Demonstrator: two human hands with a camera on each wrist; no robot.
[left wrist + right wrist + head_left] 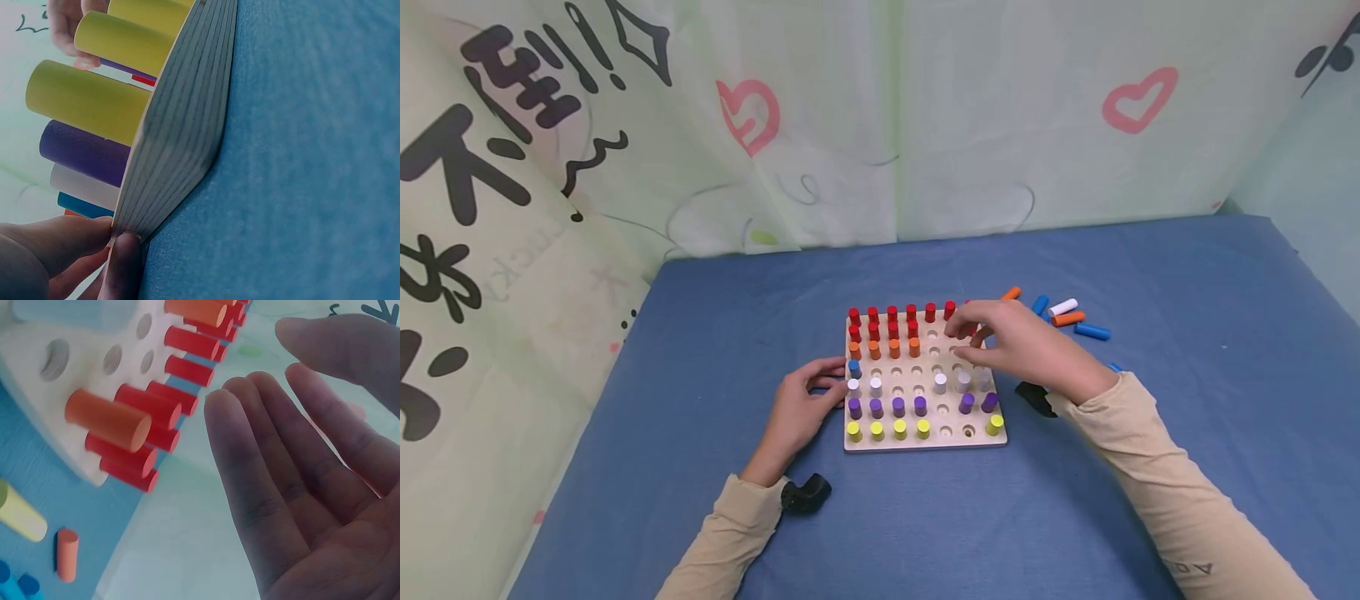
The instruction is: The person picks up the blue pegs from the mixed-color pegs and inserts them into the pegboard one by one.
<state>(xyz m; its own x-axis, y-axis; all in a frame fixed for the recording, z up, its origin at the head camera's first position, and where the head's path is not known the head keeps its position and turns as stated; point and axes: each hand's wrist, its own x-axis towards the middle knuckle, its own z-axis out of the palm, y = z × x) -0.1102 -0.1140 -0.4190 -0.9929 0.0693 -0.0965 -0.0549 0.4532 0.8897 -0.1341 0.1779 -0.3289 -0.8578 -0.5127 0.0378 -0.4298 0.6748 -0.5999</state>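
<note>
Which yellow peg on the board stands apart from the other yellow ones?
The rightmost yellow peg: a gap separates it from the other four.

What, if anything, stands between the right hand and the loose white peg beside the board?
Nothing visible covers the white peg from above. Low on the cloth, a blue peg lies close beside it toward the board and an orange peg along its near side, which might crowd the right hand.

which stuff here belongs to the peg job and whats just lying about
Belongs to the job:
wooden pegboard, edge held by left hand
pegs standing in it
loose pegs beside it, probably
right hand, empty above the board

Just around:
blue cloth underneath
printed backdrop behind
black wrist devices
</note>
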